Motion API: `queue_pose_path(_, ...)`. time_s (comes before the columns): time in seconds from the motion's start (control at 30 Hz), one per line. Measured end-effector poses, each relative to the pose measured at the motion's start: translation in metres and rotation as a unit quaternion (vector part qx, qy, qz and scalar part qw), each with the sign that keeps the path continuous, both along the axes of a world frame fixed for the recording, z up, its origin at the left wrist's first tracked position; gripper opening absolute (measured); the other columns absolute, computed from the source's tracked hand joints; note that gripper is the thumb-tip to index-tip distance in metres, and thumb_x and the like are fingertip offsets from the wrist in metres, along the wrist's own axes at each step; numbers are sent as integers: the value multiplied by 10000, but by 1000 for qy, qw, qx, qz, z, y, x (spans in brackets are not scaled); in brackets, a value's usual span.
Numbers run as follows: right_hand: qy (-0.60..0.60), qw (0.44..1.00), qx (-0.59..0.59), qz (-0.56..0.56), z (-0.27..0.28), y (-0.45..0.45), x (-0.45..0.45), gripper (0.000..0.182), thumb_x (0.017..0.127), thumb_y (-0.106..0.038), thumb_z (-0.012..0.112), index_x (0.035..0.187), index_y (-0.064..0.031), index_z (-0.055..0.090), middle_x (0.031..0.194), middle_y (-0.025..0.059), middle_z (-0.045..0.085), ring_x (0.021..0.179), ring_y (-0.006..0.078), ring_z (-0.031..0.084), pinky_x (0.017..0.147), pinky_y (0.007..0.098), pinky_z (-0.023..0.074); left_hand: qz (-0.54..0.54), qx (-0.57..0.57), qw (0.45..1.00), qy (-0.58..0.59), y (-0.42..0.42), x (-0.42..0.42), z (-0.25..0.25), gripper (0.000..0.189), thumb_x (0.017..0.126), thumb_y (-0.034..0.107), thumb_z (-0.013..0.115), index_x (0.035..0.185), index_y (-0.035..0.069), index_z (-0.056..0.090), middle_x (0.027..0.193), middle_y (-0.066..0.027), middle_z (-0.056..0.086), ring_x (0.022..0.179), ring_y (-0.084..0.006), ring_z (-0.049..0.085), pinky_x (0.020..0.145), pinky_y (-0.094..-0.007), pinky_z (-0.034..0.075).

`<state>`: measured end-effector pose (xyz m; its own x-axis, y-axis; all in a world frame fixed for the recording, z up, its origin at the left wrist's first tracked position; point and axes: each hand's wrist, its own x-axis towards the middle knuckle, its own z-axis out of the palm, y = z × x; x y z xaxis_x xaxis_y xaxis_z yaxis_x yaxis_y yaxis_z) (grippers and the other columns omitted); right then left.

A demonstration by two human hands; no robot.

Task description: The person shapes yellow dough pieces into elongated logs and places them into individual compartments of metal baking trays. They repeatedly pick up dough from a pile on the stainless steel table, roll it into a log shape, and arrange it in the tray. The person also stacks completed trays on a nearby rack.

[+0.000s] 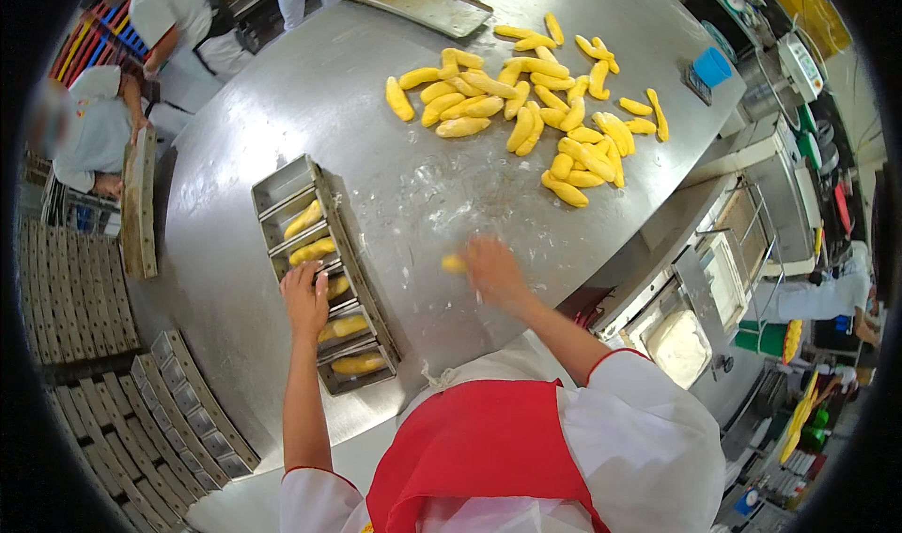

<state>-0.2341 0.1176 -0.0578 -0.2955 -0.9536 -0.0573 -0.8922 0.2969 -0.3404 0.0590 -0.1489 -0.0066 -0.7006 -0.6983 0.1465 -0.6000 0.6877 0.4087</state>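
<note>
A strapped set of metal loaf pans (pixel 285 183) lies in front of me on the steel table (pixel 232 265). Shaped yellow dough pieces rest in several of its compartments, among them a dough piece (pixel 358 363) at the near end; the farthest compartment holds none. My left hand (pixel 306 295) is over the middle of the pans, fingers on or just above a divider; its grasp is partly hidden. To the right, my right hand (pixel 493 269) is blurred over the floured tabletop, with a small yellow dough piece (pixel 453 263) at its fingertips. Whether it grips that piece is unclear.
Many yellow dough rolls (pixel 468 107) lie piled across the table's far right. A long metal tray (pixel 416 1) sits at the far edge. Stacked pan sets (pixel 77 293) stand at left, where a person holds another pan set (pixel 139 205). A blue cup (pixel 712 67) is at right.
</note>
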Motion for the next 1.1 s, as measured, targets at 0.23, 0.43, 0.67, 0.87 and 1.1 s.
queue_pose_path(0.23,-25,989,-124,74,16,4,12,638,954,-507,616,1464,-136,518,1520,174,463,1459,409,348,1176,610,275,-24,-74,995,68,8,7,2,312,970,243,602,1207,47,652,1245,-178,617,1198,-395,540,1064,-495,394)
queue_pose_path(0.43,30,984,-173,-21,8,-84,-30,669,964,-531,585,1464,-93,507,1565,183,422,1467,430,333,1179,605,274,37,-67,991,106,66,15,34,297,977,213,570,1195,26,647,1229,-182,630,1182,-387,552,1061,-488,402)
queue_pose_path(0.67,-28,989,-142,23,-8,15,10,397,940,-320,639,1250,-71,627,1136,118,646,1116,338,588,984,506,432,-22,37,997,68,161,88,20,277,925,270,670,1084,45,701,1120,-174,673,1078,-397,606,983,-492,472)
queue_pose_path(0.87,-370,904,-163,-138,72,-52,22,369,1008,-218,597,1296,12,601,1144,153,664,1083,277,618,934,400,472,-66,52,996,-1,166,96,17,372,820,382,797,1031,89,704,1016,-104,681,981,-335,649,873,-434,529)
queue_pose_path(1.1,-157,770,-611,92,275,-184,79,334,1001,-118,560,1305,16,582,1204,185,626,1120,316,603,1001,416,454,-123,89,988,21,158,116,8,320,864,378,764,1029,108,719,973,-76,680,961,-298,658,840,-415,539)
